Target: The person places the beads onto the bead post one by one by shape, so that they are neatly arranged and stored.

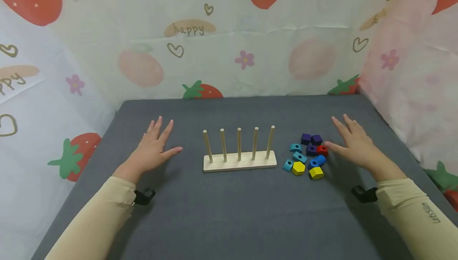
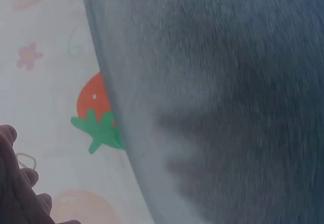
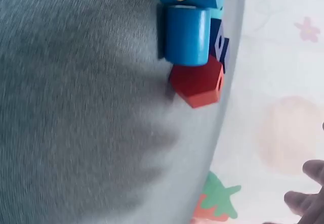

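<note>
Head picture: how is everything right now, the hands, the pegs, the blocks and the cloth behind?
Left hand: fingers spread, holding nothing
Right hand: fingers spread, holding nothing
Wooden stand: upright
Five pegs: standing, bare
Blocks: loose, clustered beside the stand
Strawberry cloth: hanging, creased

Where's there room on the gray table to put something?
In front of the peg rack, between the left sleeve and right sleeve, is a big bare patch of table. There's room between the rack and left hand, and a strip behind the rack. It's crowded to the rack's right, where the colorful blocks bunch near the right hand.
</note>
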The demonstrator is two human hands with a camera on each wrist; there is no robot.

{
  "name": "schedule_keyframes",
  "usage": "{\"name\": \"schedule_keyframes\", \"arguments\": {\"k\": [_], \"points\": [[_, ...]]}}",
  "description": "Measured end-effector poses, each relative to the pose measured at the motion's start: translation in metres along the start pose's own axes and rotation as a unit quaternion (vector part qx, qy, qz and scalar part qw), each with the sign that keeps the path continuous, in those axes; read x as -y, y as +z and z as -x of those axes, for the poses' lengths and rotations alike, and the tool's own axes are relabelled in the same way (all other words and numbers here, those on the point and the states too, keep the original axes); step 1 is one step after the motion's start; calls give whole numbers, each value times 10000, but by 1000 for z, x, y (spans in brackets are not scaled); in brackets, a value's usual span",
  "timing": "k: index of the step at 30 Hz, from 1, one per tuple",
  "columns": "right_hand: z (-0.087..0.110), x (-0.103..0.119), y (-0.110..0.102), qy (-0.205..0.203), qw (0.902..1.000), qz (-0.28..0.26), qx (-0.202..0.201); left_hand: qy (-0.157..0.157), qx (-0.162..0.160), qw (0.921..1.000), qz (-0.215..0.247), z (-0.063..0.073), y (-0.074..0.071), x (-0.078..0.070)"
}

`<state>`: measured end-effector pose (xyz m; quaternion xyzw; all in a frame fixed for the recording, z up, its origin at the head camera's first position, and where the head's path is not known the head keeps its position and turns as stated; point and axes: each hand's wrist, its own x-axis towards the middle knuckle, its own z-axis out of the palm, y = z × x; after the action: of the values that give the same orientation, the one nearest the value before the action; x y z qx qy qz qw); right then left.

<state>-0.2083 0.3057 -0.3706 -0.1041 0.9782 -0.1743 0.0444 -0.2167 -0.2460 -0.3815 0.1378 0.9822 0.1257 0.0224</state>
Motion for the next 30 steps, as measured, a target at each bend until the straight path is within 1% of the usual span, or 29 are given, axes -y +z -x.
{"name": "schedule_keyframes", "arguments": {"k": [5, 8, 10, 13, 16, 20, 24, 27, 30], "points": [[-2, 2, 2, -248, 9986, -461, -70, 124, -29, 9988, 475, -4, 8, -7], [-2, 3, 4, -441, 9965, -684, -199, 115, -15, 9965, 823, -5, 13, -11], [-2, 4, 6, -477, 9947, -863, -282, 116, -43, 9936, 1122, -5, 17, -13], [1, 5, 11, -439, 9909, -1234, -316, 145, -70, 9865, 1627, -4, 23, -18], [3, 6, 16, -271, 9853, -1677, -199, 249, -83, 9790, 2021, -5, 30, -23], [5, 7, 22, -114, 9809, -1939, 66, 379, 21, 9737, 2247, -8, 44, -28], [7, 5, 29, -338, 9795, -1976, 205, 589, 241, 9713, 2291, -10, 56, -31], [9, 1, 34, -499, 9761, -2078, 399, 746, 380, 9669, 2410, -12, 62, -33], [12, -4, 40, -448, 9709, -2250, 687, 721, 487, 9626, 2566, -14, 67, -35]]}}
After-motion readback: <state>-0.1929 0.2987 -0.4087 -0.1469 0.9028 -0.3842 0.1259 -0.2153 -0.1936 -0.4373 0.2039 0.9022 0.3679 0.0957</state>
